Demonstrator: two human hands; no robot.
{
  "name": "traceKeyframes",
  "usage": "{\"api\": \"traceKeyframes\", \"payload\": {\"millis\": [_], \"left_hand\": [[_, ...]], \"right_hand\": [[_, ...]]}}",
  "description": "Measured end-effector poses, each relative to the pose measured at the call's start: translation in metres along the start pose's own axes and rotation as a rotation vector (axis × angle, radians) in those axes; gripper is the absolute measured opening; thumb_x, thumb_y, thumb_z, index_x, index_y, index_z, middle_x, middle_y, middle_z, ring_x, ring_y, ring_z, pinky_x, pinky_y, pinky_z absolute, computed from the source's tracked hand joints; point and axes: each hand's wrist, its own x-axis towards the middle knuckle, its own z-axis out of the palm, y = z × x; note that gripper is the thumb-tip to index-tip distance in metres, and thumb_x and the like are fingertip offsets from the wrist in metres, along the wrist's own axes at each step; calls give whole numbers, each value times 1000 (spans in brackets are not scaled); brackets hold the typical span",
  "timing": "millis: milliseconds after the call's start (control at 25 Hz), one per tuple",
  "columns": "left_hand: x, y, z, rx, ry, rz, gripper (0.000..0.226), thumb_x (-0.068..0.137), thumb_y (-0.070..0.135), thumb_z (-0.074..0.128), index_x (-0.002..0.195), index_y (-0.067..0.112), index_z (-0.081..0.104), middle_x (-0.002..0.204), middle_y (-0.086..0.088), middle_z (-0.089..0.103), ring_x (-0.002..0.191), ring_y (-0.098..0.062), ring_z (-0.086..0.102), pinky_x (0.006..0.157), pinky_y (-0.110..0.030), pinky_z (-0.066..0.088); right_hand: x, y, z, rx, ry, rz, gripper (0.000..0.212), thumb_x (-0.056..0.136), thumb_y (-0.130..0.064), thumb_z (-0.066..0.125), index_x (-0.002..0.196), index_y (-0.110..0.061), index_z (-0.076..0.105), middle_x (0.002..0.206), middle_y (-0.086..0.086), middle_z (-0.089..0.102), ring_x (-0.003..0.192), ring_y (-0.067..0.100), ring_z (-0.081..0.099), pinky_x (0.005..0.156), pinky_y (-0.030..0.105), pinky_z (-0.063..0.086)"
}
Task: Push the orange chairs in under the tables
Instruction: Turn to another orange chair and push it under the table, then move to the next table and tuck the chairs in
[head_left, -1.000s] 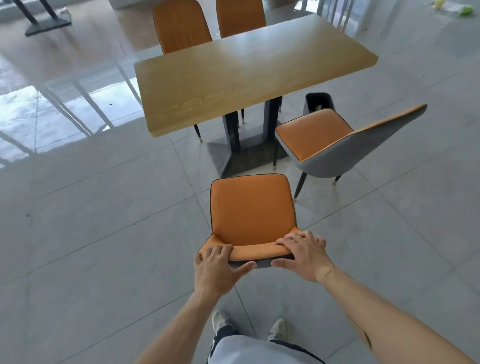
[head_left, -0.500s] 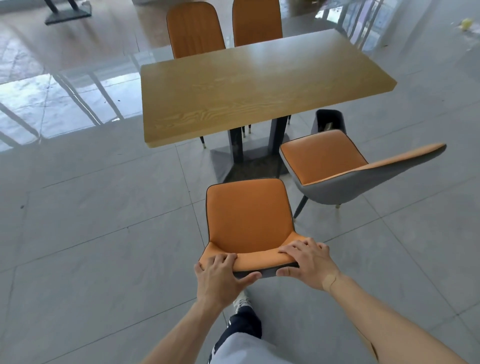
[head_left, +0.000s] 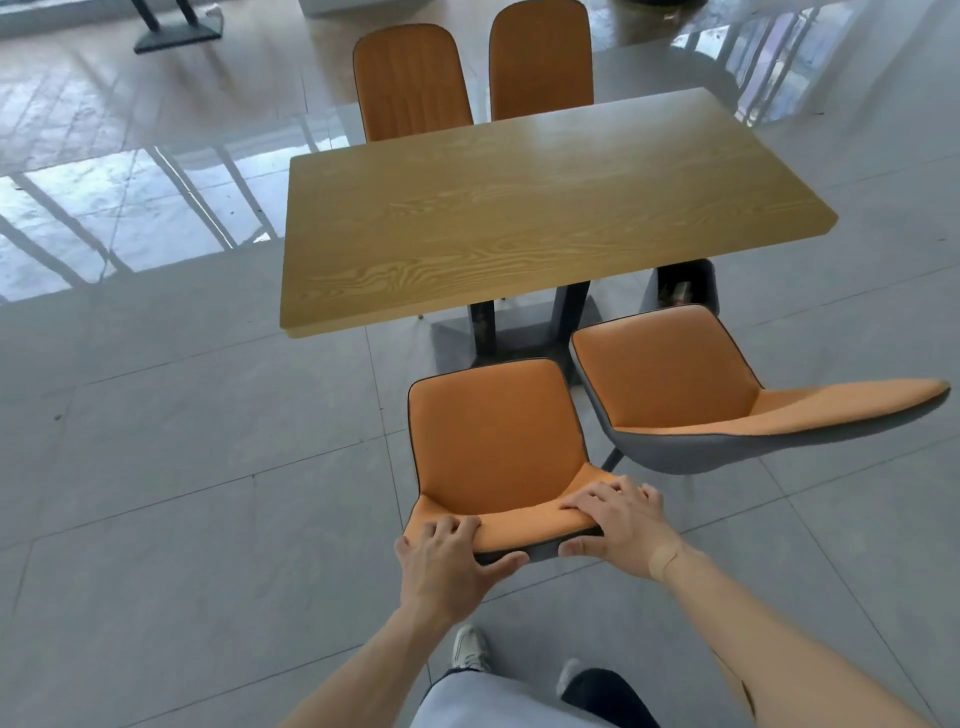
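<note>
Far left and top: glossy grey tiled floor (head_left: 156, 441) with bright window reflections, and the dark base of another table (head_left: 176, 31) at the upper left edge. Your left hand (head_left: 447, 561) is clamped on the left part of the top edge of the near chair (head_left: 498, 441), fingers curled over the orange front, thumb pressed against the grey back. That chair stands on the floor in front of you, its seat facing the wooden table (head_left: 519, 218); the front edge of the seat sits close to the table's near edge but not under the top, as far as this view shows. Under the table you can see its dark twin posts and base plate (head_left: 519, 332). Beyond the far edge, two more orange chairs (head_left: 413, 83) stand side by side, backs upright, tucked close against the table. Your right hand (head_left: 618, 525) grips the right part of the same chair back, fingers over the top, thumb underneath on the grey shell; a tan plaster (head_left: 665, 558) crosses the wrist. Just right of the near chair, the second chair (head_left: 675, 384) stands turned at an angle, its back pointing right, shell nearly touching the near chair; whether they touch, you cannot tell. A small dark bin (head_left: 680, 283) sits beyond it, below the table's right corner. Below: a white shoe (head_left: 470, 647) and a light garment.
</note>
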Motion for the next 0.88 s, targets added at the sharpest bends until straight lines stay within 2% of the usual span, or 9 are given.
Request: {"api": "traceKeyframes", "payload": {"millis": [160, 320, 400, 520, 640, 720, 880], "left_hand": [[14, 10, -6, -17, -33, -56, 96, 58, 104, 14, 122, 43, 51, 124, 11, 57, 116, -17, 47, 96, -47, 32], [20, 19, -15, -34, -146, -135, 97, 54, 105, 15, 125, 46, 46, 137, 9, 48, 127, -20, 39, 106, -48, 26], [16, 27, -18, -61, -143, -176, 96, 58, 102, 17, 129, 44, 44, 142, 8, 45, 132, -20, 34, 110, -47, 21], [-1, 25, -16, -112, -106, -170, 81, 74, 89, 28, 139, 41, 37, 149, 9, 38, 139, -19, 26, 118, -48, 11], [-21, 5, -20, -211, -88, -182, 64, 86, 70, 45, 144, 44, 31, 154, 15, 30, 144, -15, 20, 119, -54, 3], [-31, -18, -27, -278, -109, -262, 62, 87, 65, 51, 142, 45, 32, 152, 14, 33, 142, -17, 25, 119, -54, 8], [-50, -101, -43, -519, -142, -434, 66, 86, 62, 59, 143, 34, 41, 147, 1, 45, 133, -20, 42, 111, -42, 34]], "right_hand": [[14, 11, -8, -3, 42, -73, 92, 61, -99, 11, 132, -49, 39, 135, -17, 47, 122, 19, 35, 98, 49, 25], [21, 12, -27, -14, -63, -62, 89, 61, -96, 20, 133, -48, 39, 137, -14, 47, 126, 22, 36, 100, 53, 30], [21, 13, -33, -12, -90, -66, 82, 65, -95, 29, 132, -49, 41, 135, -13, 49, 125, 22, 37, 99, 52, 32], [24, 9, -36, 52, -111, -100, 69, 72, -87, 41, 128, -46, 48, 124, -14, 57, 117, 18, 48, 96, 47, 42], [39, -17, -46, 247, -195, -201, 55, 81, -72, 53, 125, -40, 53, 117, -15, 62, 102, 10, 59, 88, 33, 55], [52, -49, -53, 235, -214, -279, 49, 84, -66, 56, 126, -40, 53, 118, -17, 62, 101, 8, 60, 90, 26, 54], [84, -139, -62, 184, -236, -434, 42, 86, -63, 56, 123, -43, 54, 112, -22, 62, 97, 2, 60, 82, 17, 48]]}}
